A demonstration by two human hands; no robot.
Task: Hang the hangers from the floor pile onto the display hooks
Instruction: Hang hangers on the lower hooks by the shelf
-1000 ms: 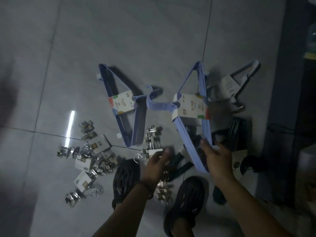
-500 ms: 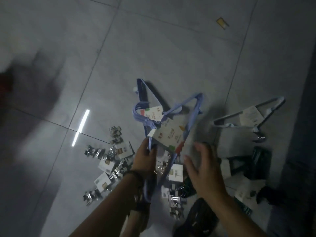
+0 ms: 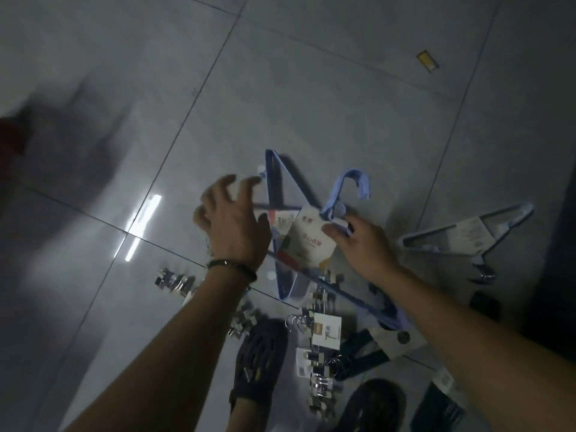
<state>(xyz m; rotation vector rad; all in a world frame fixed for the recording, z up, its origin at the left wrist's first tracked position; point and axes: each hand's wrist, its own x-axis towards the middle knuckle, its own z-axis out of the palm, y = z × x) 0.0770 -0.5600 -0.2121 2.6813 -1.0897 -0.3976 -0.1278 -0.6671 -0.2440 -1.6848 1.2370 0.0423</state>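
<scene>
**One bundle in hand, the rest of the pile on the floor; no display hooks in view, so by my reading nothing is hung yet.**

At centre right of the frame, the right hand (image 3: 358,247) pinches the blue hanger bundle (image 3: 337,194) at its neck, just under the curved hook. A glossy paper label (image 3: 307,244) wraps the thin, smooth plastic bars. At centre, the left hand (image 3: 232,226) hovers wide, fingers spread and loosely bent, holding nothing. It is above a second blue hanger (image 3: 271,176), a slim triangle lying flat on the floor (image 3: 311,104), which is polished grey tile. Left to gather are a pale grey hanger (image 3: 461,232) at right, shiny metal clip hangers (image 3: 321,302) at lower centre, and dark green hangers (image 3: 364,357) below them.
</scene>
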